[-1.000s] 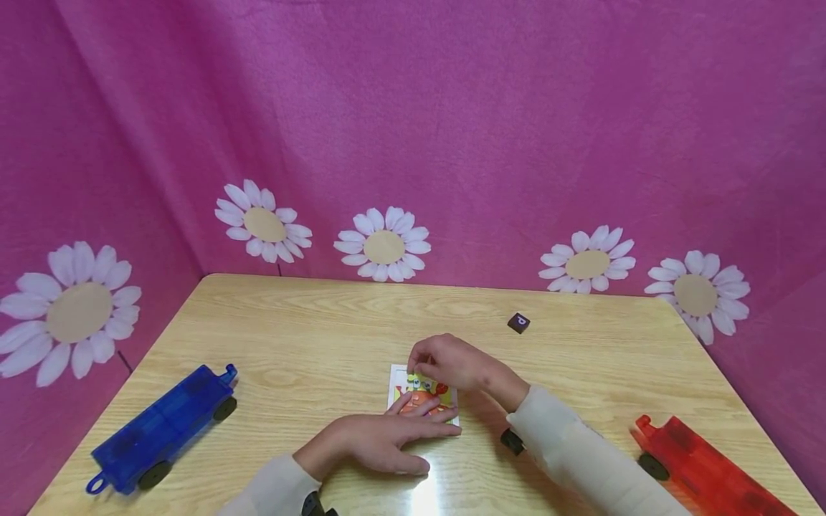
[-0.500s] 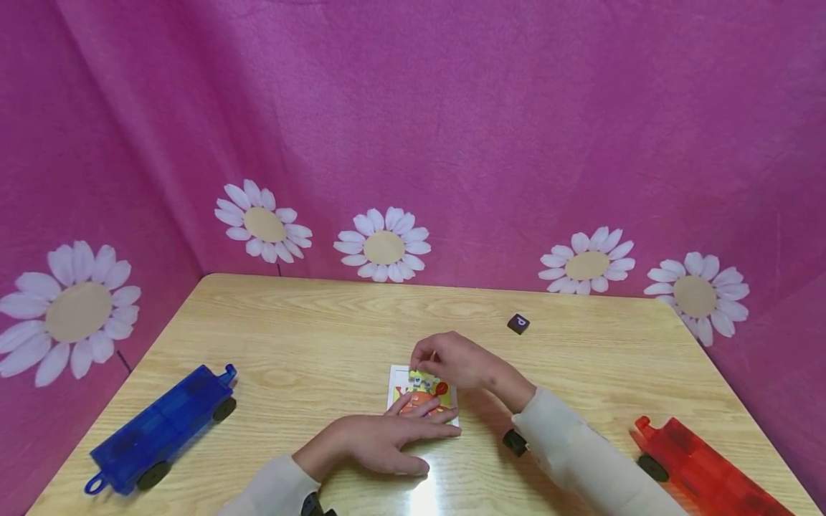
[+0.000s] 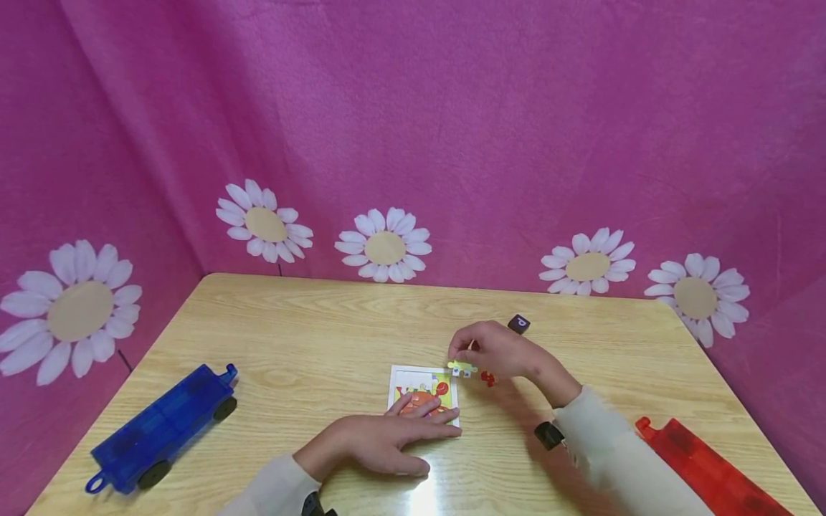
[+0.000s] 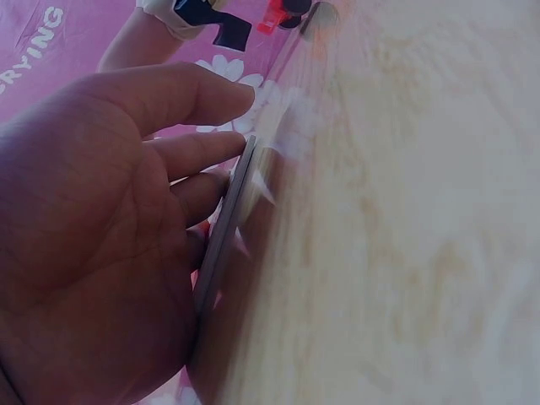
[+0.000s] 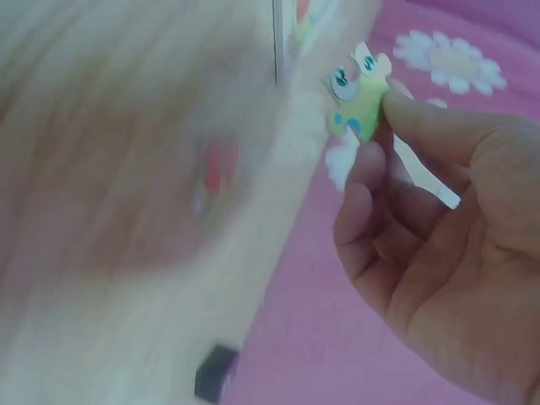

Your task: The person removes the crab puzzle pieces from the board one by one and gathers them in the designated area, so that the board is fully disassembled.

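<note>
A white-framed picture puzzle (image 3: pixel 400 378) lies on the table, showing an orange-red figure, with a pale bare area at its upper left. My left hand (image 3: pixel 387 443) rests flat on its lower part with fingers spread; in the left wrist view, the left hand (image 4: pixel 101 228) has its fingertips against the board's edge (image 4: pixel 224 232). To the right of the board, my right hand (image 3: pixel 497 349) pinches a yellow-green puzzle piece with eyes (image 3: pixel 462 368). The right wrist view shows that piece (image 5: pixel 363 101) between the thumb and curled fingers of the right hand (image 5: pixel 456 228), along with a white piece (image 5: pixel 430 181).
A small red piece (image 3: pixel 487 378) lies beside the right hand. The dark letter tile (image 3: pixel 519 324) is behind that hand. A blue wheeled car (image 3: pixel 161 430) stands at the left, a red one (image 3: pixel 716 466) at the right. Flowered pink cloth (image 3: pixel 452 143) hangs behind the table.
My right hand has moved right, off the puzzle, carrying the yellow-green piece; a pale area of the board and the red piece on the table have come into view. The left hand has stayed put.
</note>
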Action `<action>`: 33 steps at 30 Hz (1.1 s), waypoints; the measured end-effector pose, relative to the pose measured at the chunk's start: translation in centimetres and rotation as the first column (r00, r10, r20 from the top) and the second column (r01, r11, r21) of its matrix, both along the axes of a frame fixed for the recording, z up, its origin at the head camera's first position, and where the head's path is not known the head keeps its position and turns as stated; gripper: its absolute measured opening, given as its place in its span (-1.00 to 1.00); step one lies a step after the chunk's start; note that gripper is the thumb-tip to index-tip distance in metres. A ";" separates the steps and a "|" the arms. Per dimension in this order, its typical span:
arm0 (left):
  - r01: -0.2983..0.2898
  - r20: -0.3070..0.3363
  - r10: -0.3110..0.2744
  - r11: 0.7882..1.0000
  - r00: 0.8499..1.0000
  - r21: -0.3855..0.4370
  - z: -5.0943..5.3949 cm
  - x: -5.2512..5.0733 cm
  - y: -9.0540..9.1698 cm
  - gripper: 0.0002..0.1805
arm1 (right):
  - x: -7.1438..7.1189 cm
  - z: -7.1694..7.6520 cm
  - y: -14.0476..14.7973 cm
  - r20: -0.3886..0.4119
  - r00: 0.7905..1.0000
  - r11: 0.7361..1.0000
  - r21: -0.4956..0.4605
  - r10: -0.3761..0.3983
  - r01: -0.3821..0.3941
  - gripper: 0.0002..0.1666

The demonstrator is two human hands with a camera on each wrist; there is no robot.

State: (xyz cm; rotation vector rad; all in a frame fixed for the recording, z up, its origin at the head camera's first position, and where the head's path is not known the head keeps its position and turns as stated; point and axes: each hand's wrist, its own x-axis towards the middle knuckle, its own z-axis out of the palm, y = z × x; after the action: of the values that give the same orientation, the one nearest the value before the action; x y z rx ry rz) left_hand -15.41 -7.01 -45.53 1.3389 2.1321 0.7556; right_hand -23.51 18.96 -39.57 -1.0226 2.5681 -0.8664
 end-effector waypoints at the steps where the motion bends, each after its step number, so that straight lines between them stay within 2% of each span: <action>1: -0.001 0.001 0.001 1.000 1.000 0.000 0.0 0.0 0.0 -0.31 | -0.1 0.1 0.6 0.004 1.000 1.000 0.008 0.001 -0.002 -0.83; 9: -0.003 0.009 0.003 1.000 1.000 0.009 -0.1 0.0 0.0 -0.31 | -0.7 0.9 4.6 0.012 1.000 0.997 0.067 0.023 -0.023 -0.83; 14: -0.002 0.001 0.002 1.000 1.000 0.005 -0.1 0.0 0.0 -0.31 | -0.8 0.9 6.3 0.036 0.999 0.991 0.137 0.005 -0.010 -0.83; 22: -0.002 -0.005 0.002 1.000 1.000 0.004 -0.1 0.0 0.0 -0.31 | -1.1 0.7 8.2 0.129 0.989 0.976 0.214 -0.076 0.047 -0.85; 28: -0.002 0.012 0.002 1.000 1.000 0.006 -0.1 -0.1 0.0 -0.30 | -1.2 0.5 9.0 0.184 0.973 0.969 0.231 -0.137 0.092 -0.86; 33: -0.001 0.020 0.000 1.000 1.000 0.008 -0.1 -0.1 0.0 -0.30 | -1.3 0.3 9.3 0.208 0.966 0.967 0.231 -0.155 0.105 -0.86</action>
State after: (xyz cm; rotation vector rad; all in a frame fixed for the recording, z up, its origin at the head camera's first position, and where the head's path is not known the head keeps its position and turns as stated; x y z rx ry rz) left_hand -15.50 -7.02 -45.65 1.3294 2.1161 0.7752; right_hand -24.83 28.23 -39.29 -0.6582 2.4889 -0.6670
